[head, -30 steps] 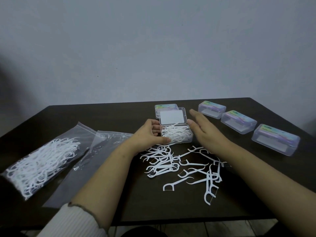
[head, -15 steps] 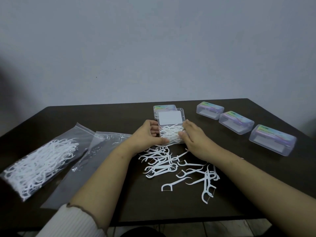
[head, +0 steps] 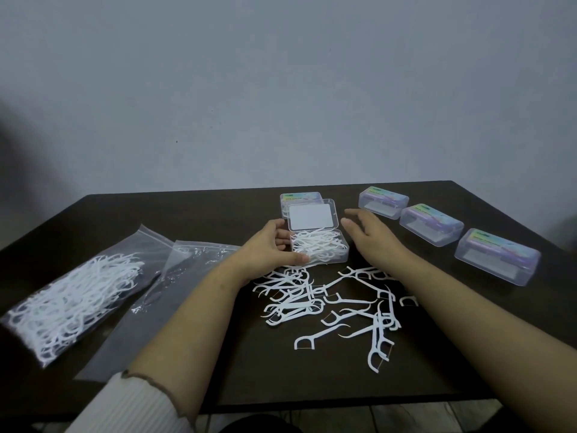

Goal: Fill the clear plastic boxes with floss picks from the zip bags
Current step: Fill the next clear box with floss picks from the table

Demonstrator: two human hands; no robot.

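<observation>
Left hand (head: pixel 265 245) grips the open clear plastic box (head: pixel 320 250) full of white floss picks; right hand (head: pixel 370 234) hovers released just beside its right edge.

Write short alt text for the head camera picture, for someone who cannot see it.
A left hand holds an open clear box full of floss picks on a dark table; the right hand hovers open beside it. Loose picks lie in front.

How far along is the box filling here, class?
Done: one closed box behind seems filled. In hand: the left hand grips the open box, heaped with picks; right hand open beside it. Left: loose picks, a full bag, three closed boxes looking empty.
</observation>
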